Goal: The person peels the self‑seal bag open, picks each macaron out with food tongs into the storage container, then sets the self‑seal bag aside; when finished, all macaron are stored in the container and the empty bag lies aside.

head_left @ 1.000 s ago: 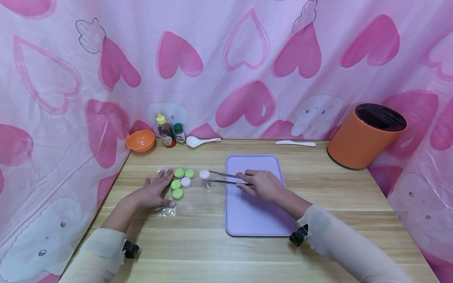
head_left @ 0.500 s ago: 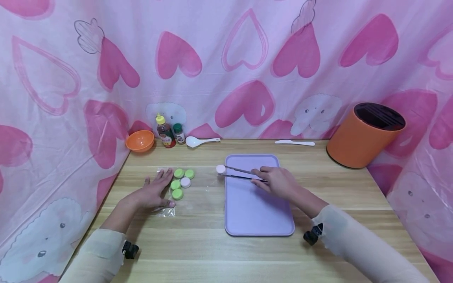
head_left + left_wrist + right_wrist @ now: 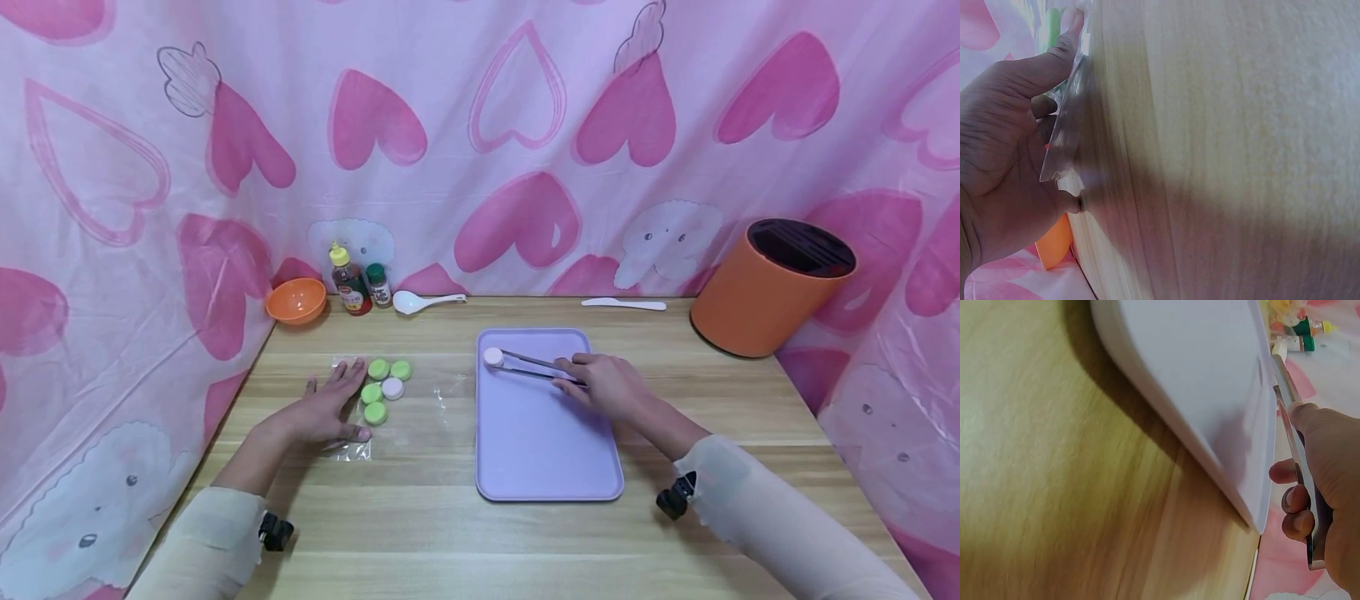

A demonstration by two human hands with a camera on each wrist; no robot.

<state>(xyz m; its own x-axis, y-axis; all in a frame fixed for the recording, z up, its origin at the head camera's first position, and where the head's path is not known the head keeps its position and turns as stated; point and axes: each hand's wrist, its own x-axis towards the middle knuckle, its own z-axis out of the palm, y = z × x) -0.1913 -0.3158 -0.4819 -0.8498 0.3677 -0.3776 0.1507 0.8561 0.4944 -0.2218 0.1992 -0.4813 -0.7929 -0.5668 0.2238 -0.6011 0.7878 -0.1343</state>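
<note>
My right hand (image 3: 609, 385) grips metal tongs (image 3: 536, 369) above the far left part of the lilac tray (image 3: 551, 454). A pale pink round piece, like a small macaron (image 3: 492, 357), sits between the tongs' tips; whether it touches the tray I cannot tell. In the right wrist view, fingers and thumb wrap round the tongs (image 3: 1291, 419). My left hand (image 3: 318, 412) rests with spread fingers on the left edge of a clear plastic sheet or bag (image 3: 427, 429). Beside its fingertips are several green macaron-like pieces (image 3: 376, 412) and a pale pink one (image 3: 392, 388).
Along the back stand an orange bowl (image 3: 297, 302), a yellow-capped sauce bottle (image 3: 350, 281), a green-capped spice jar (image 3: 378, 285), a white spoon (image 3: 427, 302) and a white knife (image 3: 624, 304). An orange knife block (image 3: 768, 292) is at the back right. Heart-patterned curtains enclose the table.
My right hand has moved right, carrying the pale pink piece in the tongs from over the plastic to the tray's far left corner. The left hand has stayed in place.
</note>
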